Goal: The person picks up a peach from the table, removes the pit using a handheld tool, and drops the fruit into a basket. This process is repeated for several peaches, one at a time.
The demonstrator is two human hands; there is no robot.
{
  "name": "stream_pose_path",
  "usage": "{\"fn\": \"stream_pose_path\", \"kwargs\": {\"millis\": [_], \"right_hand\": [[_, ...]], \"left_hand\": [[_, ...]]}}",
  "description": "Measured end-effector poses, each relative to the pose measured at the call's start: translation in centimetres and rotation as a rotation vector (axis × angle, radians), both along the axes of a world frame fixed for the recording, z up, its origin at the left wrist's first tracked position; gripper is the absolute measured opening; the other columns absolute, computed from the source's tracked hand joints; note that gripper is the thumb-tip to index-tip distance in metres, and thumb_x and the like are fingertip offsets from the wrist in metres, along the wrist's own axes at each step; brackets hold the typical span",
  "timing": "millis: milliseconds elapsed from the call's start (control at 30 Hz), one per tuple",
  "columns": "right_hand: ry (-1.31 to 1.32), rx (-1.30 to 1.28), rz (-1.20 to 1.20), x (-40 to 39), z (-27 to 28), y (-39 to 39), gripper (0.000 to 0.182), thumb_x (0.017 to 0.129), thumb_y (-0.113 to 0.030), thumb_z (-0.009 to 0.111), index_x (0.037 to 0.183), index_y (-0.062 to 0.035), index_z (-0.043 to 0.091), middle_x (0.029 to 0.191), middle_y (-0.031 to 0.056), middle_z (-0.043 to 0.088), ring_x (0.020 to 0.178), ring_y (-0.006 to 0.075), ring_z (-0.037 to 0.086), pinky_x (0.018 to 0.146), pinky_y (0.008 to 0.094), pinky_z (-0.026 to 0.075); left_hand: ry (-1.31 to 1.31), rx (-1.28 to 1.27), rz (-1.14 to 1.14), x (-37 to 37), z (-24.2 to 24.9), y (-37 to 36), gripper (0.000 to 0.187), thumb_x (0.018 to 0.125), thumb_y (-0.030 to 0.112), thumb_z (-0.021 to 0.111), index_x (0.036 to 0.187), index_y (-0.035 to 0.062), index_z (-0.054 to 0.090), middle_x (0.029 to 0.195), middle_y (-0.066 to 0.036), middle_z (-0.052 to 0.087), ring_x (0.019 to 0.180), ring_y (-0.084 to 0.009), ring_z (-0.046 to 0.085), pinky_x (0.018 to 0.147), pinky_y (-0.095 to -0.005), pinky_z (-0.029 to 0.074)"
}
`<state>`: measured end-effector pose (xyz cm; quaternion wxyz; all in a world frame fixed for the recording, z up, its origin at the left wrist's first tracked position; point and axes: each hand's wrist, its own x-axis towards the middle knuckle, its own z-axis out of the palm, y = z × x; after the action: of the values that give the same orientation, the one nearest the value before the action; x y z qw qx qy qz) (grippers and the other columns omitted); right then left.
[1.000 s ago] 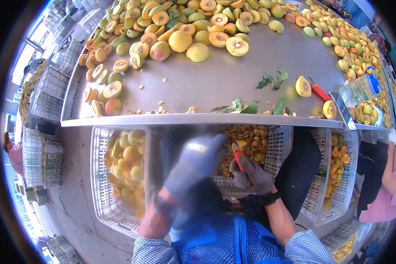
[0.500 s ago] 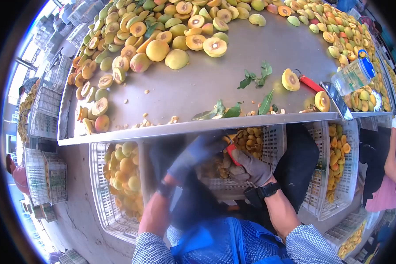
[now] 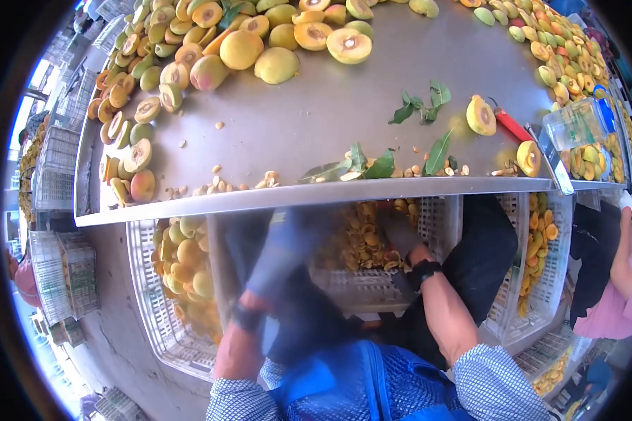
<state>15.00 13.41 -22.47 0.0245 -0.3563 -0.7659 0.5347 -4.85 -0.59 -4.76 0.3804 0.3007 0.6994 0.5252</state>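
My left hand (image 3: 286, 235), in a grey-blue glove, is smeared by motion at the table's front edge. Beside it to the left stands a white crate (image 3: 144, 281) full of yellow stone fruit (image 3: 189, 256). My right hand (image 3: 400, 233), in a dark grey glove, reaches over the middle crate (image 3: 439, 217) just below the metal edge. Its fingers are blurred and partly covered by the table, so I cannot tell what they hold. Cut fruit pieces (image 3: 361, 242) fill the crate below that hand.
Halved stone fruit (image 3: 312, 35) lies heaped on the metal table (image 3: 330, 119). Leaves (image 3: 439, 153), loose pits (image 3: 218, 186), a red-handled tool (image 3: 514, 126) and a clear jug (image 3: 574, 126) are nearer the front. Another crate (image 3: 556, 281) and a person (image 3: 618, 302) are on the right.
My right hand has moved up towards the table edge; the red-handled tool it gripped no longer shows clearly. My left hand has drawn left, away from it. The view has shifted slightly.
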Motion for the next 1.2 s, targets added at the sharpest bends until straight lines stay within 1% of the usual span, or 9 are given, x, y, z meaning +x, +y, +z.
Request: {"fn": "stream_pose_path", "kwargs": {"millis": [267,333,467,500,733,967,1000,1033,1200], "right_hand": [[-0.551,-0.081,0.868,-0.8,-4.0,-2.5,0.049,0.096,-0.043,0.044,0.111,-0.0001,0.061,0.103,0.0221,0.066,0.095,0.0309,0.063,0.086,0.0378,0.048],[-0.630,-0.030,0.925,-0.1,-5.5,-2.9,0.047,0.096,-0.041,0.046,0.111,0.0000,0.061,0.102,0.0213,0.066,0.094,0.0297,0.063,0.084,0.0372,0.049],[-0.733,0.110,0.795,0.6,-8.0,-0.5,0.042,0.095,-0.037,0.049,0.111,0.0003,0.060,0.100,0.0197,0.066,0.092,0.0273,0.064,0.080,0.0361,0.050],[-0.763,0.170,0.706,0.7,-8.1,0.9,0.042,0.095,-0.036,0.049,0.111,0.0004,0.060,0.099,0.0193,0.066,0.091,0.0267,0.064,0.079,0.0359,0.050],[-0.565,0.583,-0.115,0.7,-4.5,10.9,0.035,0.094,-0.029,0.055,0.111,0.0008,0.059,0.096,0.0165,0.066,0.087,0.0225,0.064,0.072,0.0340,0.051],[-0.141,0.173,0.242,-1.7,3.3,1.9,0.030,0.092,-0.022,0.060,0.111,0.0012,0.058,0.093,0.0137,0.067,0.083,0.0183,0.064,0.065,0.0321,0.053],[-0.240,0.071,0.257,-2.0,5.4,0.8,0.030,0.094,-0.027,0.056,0.105,0.0006,0.061,0.092,0.0178,0.066,0.086,0.0275,0.064,0.069,0.0385,0.050],[-0.347,-0.028,0.265,-1.8,7.9,-0.5,0.034,0.095,-0.032,0.051,0.098,-0.0001,0.064,0.092,0.0219,0.066,0.090,0.0366,0.064,0.074,0.0448,0.047],[-0.191,0.117,0.306,-2.8,14.6,-3.9,0.035,0.085,-0.033,0.063,0.096,-0.0002,0.064,0.082,0.0214,0.065,0.079,0.0363,0.065,0.067,0.0444,0.046]], "left_hand": [[0.372,-0.289,-0.100,-1.5,0.8,-4.9,0.026,0.089,0.003,0.062,0.115,0.0012,0.061,0.114,-0.013,0.057,0.106,-0.0226,0.057,0.092,-0.0330,0.045],[0.243,-0.080,0.091,-0.9,-0.9,-4.4,0.020,0.090,-0.003,0.052,0.109,-0.0031,0.057,0.088,-0.011,0.067,0.081,-0.0145,0.064,0.070,-0.0277,0.052],[0.208,0.032,0.081,-1.1,-2.4,-4.3,0.028,0.089,-0.006,0.055,0.116,-0.0017,0.050,0.094,-0.011,0.065,0.084,-0.0167,0.064,0.074,-0.0291,0.052],[-0.042,-0.049,0.124,-1.1,-1.2,-4.1,0.030,0.087,0.001,0.062,0.116,-0.0021,0.054,0.101,-0.010,0.061,0.091,-0.0188,0.061,0.078,-0.0315,0.050],[0.055,-0.049,-0.004,-1.8,4.7,-5.0,0.024,0.084,0.004,0.060,0.107,-0.0034,0.062,0.095,-0.013,0.065,0.089,-0.0210,0.063,0.080,-0.0318,0.050],[0.732,0.063,0.701,-9.2,9.7,-12.6,0.020,0.086,0.011,0.065,0.102,-0.0014,0.066,0.089,-0.010,0.068,0.076,-0.0162,0.063,0.070,-0.0267,0.049],[0.725,0.093,0.788,-11.7,10.2,-13.2,0.022,0.087,0.013,0.066,0.105,-0.0005,0.066,0.090,-0.011,0.068,0.075,-0.0157,0.063,0.068,-0.0262,0.049],[0.813,-0.020,0.772,-14.4,10.6,-14.2,0.024,0.086,0.014,0.066,0.107,0.0011,0.065,0.090,-0.011,0.068,0.075,-0.0180,0.064,0.068,-0.0278,0.050],[1.234,-0.637,0.406,-22.6,10.2,-11.6,0.052,0.081,0.041,0.070,0.123,0.0125,0.058,0.106,-0.016,0.062,0.097,-0.0281,0.063,0.084,-0.0384,0.050]]}}
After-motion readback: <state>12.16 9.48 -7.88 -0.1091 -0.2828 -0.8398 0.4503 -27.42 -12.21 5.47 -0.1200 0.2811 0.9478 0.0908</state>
